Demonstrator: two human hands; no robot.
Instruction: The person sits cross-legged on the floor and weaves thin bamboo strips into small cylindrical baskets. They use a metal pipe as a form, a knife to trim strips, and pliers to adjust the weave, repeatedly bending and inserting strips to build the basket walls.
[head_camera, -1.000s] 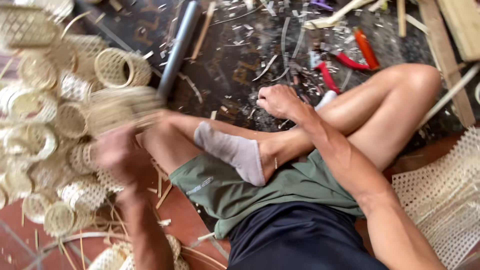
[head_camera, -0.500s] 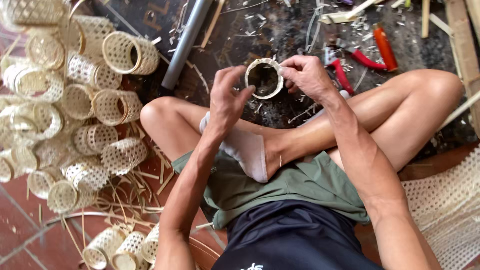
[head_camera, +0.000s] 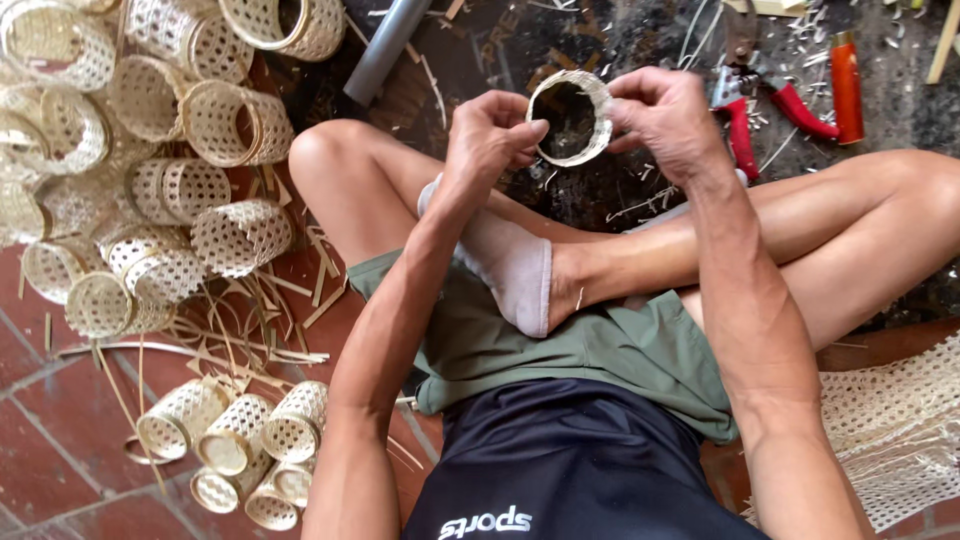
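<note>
Seen from the head camera, looking straight down: a person sits cross-legged on a red tiled floor (head_camera: 60, 420), holding a small woven ring (head_camera: 571, 116) up in front of both knees, above the ground and between the two hands. The left hand (head_camera: 490, 140) grips the ring's left rim, fingers curled close and thumb pressed to the edge. The right hand (head_camera: 668, 118) pinches the right rim, fingers bent tight over the weave. Held from both sides like this, the ring's open end faces the camera, so its hollow inside shows dark. The ring is a short cylinder of pale split cane with an open lattice pattern. To the left lies a heap of finished woven cylinders (head_camera: 150, 150) of the same pale, airy weave, tumbled on their sides, and a smaller cluster (head_camera: 240, 450) sits near the left elbow, all within easy reach. Loose cane strips (head_camera: 240, 340) scatter between them. Beyond the hands, red-handled cutters (head_camera: 745, 125) rest on dark, shaving-strewn ground, just beside the right hand. A grey pipe (head_camera: 385, 50) lies at an angle at the top. A sheet of woven cane matting (head_camera: 895, 430) lies at lower right.
</note>
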